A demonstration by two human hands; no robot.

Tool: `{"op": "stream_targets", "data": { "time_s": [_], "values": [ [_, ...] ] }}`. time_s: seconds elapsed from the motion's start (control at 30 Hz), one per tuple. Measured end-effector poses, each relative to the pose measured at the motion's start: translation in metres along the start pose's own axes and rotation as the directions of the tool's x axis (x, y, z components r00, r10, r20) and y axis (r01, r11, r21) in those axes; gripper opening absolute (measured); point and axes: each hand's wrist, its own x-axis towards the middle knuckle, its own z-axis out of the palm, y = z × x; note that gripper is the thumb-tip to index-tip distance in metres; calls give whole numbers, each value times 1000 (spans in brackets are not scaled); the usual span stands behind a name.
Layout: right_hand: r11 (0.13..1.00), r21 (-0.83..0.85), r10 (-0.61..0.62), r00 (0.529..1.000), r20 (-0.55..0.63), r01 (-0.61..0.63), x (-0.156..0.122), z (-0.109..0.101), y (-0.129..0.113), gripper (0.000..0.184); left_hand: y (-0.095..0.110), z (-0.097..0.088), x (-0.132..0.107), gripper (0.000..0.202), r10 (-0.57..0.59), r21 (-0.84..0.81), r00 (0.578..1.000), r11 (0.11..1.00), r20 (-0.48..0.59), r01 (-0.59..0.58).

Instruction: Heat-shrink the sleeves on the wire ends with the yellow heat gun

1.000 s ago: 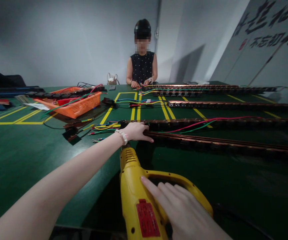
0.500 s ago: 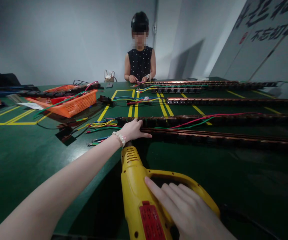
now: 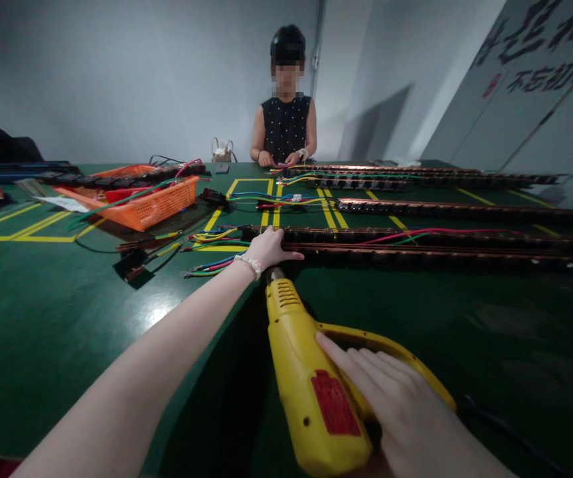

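My right hand [image 3: 396, 392] is wrapped round the handle of a yellow heat gun [image 3: 291, 352], its index finger lying along the gun's body. The metal nozzle [image 3: 277, 273] points away from me, just beside my left wrist. My left hand [image 3: 267, 249] grips the near long black bar with copper strips [image 3: 406, 254] at its left end, thumb stretched along it and the other fingertips partly hidden. From that end several coloured wires [image 3: 211, 268] stick out to the left. A second black bar [image 3: 336, 235] lies close behind, with a red and a green wire on it.
More copper-striped bars [image 3: 445, 207] lie farther back. An orange basket [image 3: 166, 204] with black parts stands at the left. Across the green table [image 3: 67, 299] a person [image 3: 286, 129] handles wires. A dark cord [image 3: 505, 425] runs off at the lower right.
The heat gun and my right hand have shifted to the right and the gun is tilted more. The near bar has moved closer to the one behind. My left hand still holds its end.
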Motion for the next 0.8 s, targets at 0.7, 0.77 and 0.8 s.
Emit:
{"op": "stream_targets", "data": {
  "time_s": [0.7,0.77,0.8],
  "values": [
    [989,134,15,935,353,-67,60,-11,-2,131,-140,-42,-136,31,-116,20,973,992,-201,122],
    [995,95,-17,947,320,-14,64,-8,-1,130,-143,-44,-136,38,-181,17,967,982,-177,186],
    [996,84,-27,950,310,1,67,-7,0,130,-144,-45,-137,42,-220,22,962,974,-161,227]
  ]
}}
